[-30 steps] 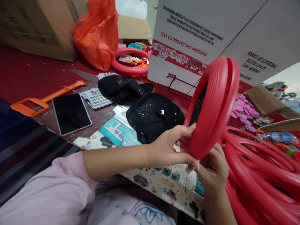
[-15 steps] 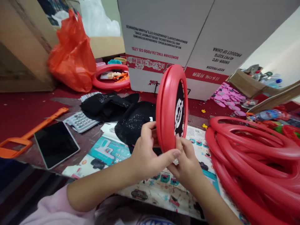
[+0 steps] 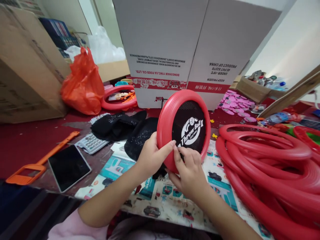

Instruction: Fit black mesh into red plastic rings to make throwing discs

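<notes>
Both my hands hold a round throw-ball disc [image 3: 167, 125], upright and tilted, with a red ring and a black mesh centre printed "Throw Ball". My left hand [image 3: 153, 155] is wrapped round the ring's lower left, its thumb lying over the rim. At the lower edge my right hand [image 3: 186, 166] pinches where mesh meets ring, its fingertips close to my left thumb. Black mesh pieces [image 3: 140, 138] lie on the table behind my left hand. A heap of red rings [image 3: 265, 163] is to the right of my right hand.
A large white carton [image 3: 160, 40] stands at the back. On the left are an orange plastic tool [image 3: 42, 163], a dark tablet [image 3: 69, 168], a calculator [image 3: 92, 143] and an orange bag [image 3: 82, 85]. Pink discs [image 3: 235, 102] lie back right. Printed cardboard [image 3: 112, 170] covers the table's front.
The disc has turned from nearly edge-on so its printed face shows more. My right hand has rotated over its lower edge. The camera view has shifted.
</notes>
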`<action>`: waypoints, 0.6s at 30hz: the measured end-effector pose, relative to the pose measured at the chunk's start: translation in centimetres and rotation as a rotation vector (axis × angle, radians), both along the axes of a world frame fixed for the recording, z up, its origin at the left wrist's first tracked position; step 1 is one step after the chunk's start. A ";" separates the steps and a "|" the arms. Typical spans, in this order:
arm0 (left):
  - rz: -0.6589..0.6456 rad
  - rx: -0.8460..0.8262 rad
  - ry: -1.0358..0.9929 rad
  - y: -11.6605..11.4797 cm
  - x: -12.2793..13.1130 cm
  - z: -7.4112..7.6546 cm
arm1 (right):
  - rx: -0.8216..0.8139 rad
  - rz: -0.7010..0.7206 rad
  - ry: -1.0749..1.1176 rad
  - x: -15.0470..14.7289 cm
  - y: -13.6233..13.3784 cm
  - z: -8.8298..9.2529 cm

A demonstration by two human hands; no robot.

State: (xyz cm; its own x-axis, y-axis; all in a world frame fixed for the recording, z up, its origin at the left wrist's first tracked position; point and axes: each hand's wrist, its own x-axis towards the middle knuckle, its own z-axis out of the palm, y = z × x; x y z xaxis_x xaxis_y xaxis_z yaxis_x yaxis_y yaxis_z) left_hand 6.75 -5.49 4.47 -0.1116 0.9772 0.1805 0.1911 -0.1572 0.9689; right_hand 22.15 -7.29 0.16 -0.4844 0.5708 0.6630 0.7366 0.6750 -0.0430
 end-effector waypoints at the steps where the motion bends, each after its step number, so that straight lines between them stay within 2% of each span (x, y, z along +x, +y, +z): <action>1: -0.019 -0.008 -0.028 0.0 0.0 0.0 | -0.011 0.003 -0.013 0.2 0.0 0.1; 6: -0.060 -0.058 -0.141 -0.8 -0.8 -0.8 | -0.046 0.058 -0.071 0.2 -1.0 0.4; 9: -0.075 -0.048 -0.122 -2.3 -2.3 -1.6 | -0.022 0.112 -0.134 0.1 -2.4 1.8; 12: -0.181 -0.046 -0.134 -4.2 -4.5 -1.4 | 0.089 0.198 -0.181 1.4 -3.5 5.7; 14: -0.278 -0.017 -0.125 -5.5 -6.0 -0.2 | 0.256 0.148 -0.107 3.1 -3.6 9.4; 15: -0.323 0.033 -0.081 -6.1 -6.7 0.7 | 0.290 0.026 -0.030 4.0 -3.6 11.4; 16: -0.390 0.110 -0.002 -6.7 -7.2 1.7 | 0.273 -0.092 0.046 5.0 -3.4 13.3; 17: -0.435 0.175 0.092 -7.2 -7.6 2.7 | 0.190 -0.085 0.085 5.8 -3.3 15.0; 18: -0.472 0.210 0.178 -7.8 -7.9 3.6 | 0.053 -0.003 0.061 6.6 -3.2 16.4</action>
State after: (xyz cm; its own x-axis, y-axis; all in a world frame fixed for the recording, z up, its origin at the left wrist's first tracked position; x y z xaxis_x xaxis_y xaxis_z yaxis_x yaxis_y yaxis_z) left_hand -1.16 -13.24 8.09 0.3804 0.8545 0.3538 0.2107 -0.4525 0.8665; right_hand 28.71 -10.52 16.59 -0.4401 0.5356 0.7207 0.7360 0.6749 -0.0522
